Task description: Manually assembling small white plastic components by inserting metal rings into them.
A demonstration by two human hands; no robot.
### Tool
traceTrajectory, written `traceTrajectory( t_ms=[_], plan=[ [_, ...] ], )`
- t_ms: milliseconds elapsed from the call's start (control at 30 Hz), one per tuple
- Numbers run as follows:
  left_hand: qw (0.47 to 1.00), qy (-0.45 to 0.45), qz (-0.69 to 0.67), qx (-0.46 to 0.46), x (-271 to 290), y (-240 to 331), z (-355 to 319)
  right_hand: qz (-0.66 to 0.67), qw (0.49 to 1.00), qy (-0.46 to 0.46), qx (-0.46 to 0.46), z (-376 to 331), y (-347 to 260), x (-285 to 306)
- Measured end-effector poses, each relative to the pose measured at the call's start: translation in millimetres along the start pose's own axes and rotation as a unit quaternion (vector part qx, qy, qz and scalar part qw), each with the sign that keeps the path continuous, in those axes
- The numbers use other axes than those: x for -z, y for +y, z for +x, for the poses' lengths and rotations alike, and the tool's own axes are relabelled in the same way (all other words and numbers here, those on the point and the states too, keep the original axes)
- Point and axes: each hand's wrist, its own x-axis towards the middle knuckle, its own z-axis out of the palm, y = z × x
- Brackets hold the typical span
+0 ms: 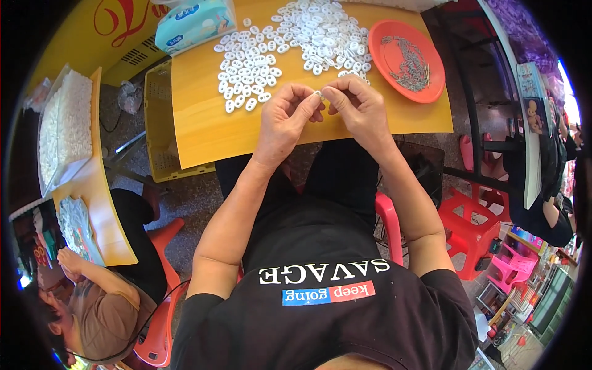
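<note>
My left hand and my right hand meet over the near part of the yellow table. Between the left thumb and forefinger is a small white piece, mostly covered by the fingertips. My right thumb and forefinger pinch right beside it; what they hold is too small to make out. Just beyond my hands lie white oval plastic pieces with two holes each, some spread in a loose group and others heaped in a pile. To the right, a red round plate holds many small grey metal pins.
A tissue pack stands at the table's far left. Below its left edge sits a yellow crate. At left, another person sits by a table with a bag of white pieces. A red stool stands at right.
</note>
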Motion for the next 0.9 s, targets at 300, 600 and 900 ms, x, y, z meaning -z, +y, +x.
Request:
traceTrajectory(
  t_ms=[300,600,900],
  plan=[
    [1.0,0.01,0.021,0.003,-1,-3,-2,0.034,0.995,0.097,0.018,-12,4,-23],
    [1.0,0.019,-0.014,-0.015,4,-6,1,0.066,0.996,0.047,-0.022,0,-2,-10],
    [0.997,0.047,-0.056,-0.03,2,-6,2,-0.341,0.91,0.064,0.226,35,13,20]
  ],
)
